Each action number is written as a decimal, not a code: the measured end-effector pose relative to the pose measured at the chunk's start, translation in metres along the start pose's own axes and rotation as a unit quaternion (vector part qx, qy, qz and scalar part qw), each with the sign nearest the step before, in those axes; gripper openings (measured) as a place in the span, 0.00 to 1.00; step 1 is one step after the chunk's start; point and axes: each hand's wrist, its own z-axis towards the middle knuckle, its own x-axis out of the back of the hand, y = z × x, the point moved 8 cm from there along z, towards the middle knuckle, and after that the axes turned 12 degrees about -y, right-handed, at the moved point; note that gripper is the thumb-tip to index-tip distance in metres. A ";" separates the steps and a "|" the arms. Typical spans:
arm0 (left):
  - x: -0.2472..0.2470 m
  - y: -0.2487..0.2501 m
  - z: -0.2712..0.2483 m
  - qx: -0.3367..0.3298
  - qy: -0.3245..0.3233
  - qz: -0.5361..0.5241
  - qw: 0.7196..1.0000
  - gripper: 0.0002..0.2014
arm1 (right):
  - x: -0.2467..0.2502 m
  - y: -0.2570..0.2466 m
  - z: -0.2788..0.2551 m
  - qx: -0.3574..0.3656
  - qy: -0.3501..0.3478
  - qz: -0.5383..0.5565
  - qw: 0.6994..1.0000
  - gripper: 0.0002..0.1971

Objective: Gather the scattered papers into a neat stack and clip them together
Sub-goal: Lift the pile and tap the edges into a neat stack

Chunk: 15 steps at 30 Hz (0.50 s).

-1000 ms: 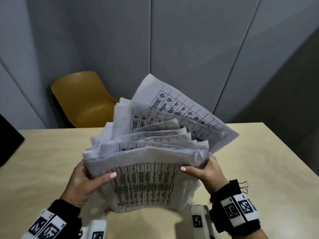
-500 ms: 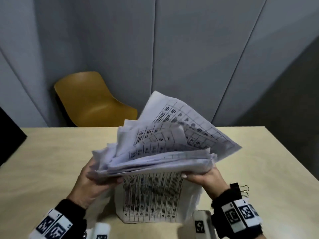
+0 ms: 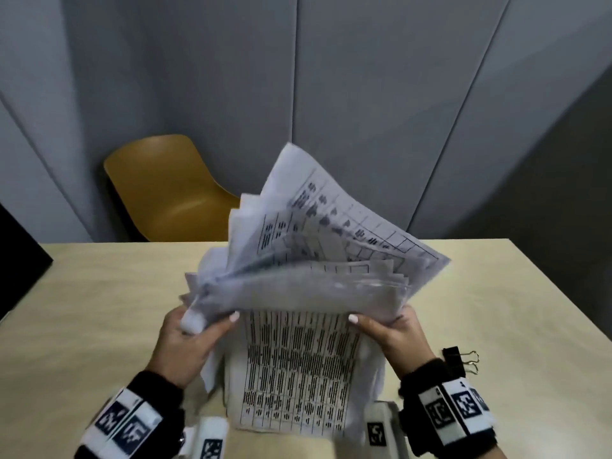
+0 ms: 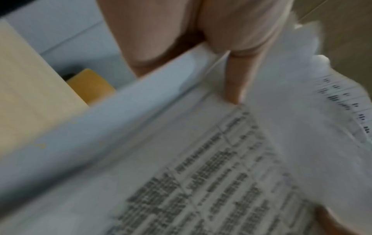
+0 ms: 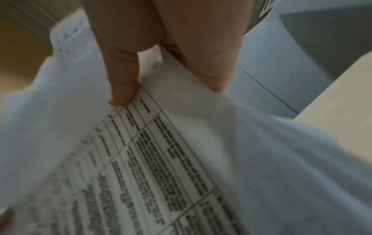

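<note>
Now, from the head view, both hands hold the papers [image 3: 298,293] above the table's [image 3: 99,309] near edge; the left hand [image 3: 185,346] and right hand [image 3: 394,336] each pinch a side. Since a second ago the fanned sheets have tipped more upright, still uneven. A binder clip [image 3: 458,359] waits near the right edge. Wrist views, blurred, seemingly show thumbs pressing printed sheets.

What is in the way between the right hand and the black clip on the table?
Nothing visible on the table blocks it. The binder clip lies just beside the right hand's wrist, but that hand and the left hand both grip the papers, so neither is free to take it.
</note>
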 end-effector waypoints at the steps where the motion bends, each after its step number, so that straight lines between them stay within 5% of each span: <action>1: -0.003 0.004 0.003 -0.010 0.012 -0.005 1.000 0.17 | -0.001 -0.002 0.002 0.012 0.011 0.002 1.000 0.15; 5: -0.003 0.020 0.008 -0.032 -0.006 -0.026 0.999 0.15 | 0.010 -0.009 -0.003 0.024 0.041 0.023 0.999 0.15; 9: 0.003 0.004 0.004 0.011 -0.033 -0.030 0.999 0.44 | 0.014 -0.005 -0.003 -0.009 0.020 -0.010 1.000 0.18; 15: 0.003 -0.006 0.001 0.055 -0.043 -0.016 0.997 0.18 | 0.024 0.005 0.008 -0.042 0.041 -0.031 0.998 0.12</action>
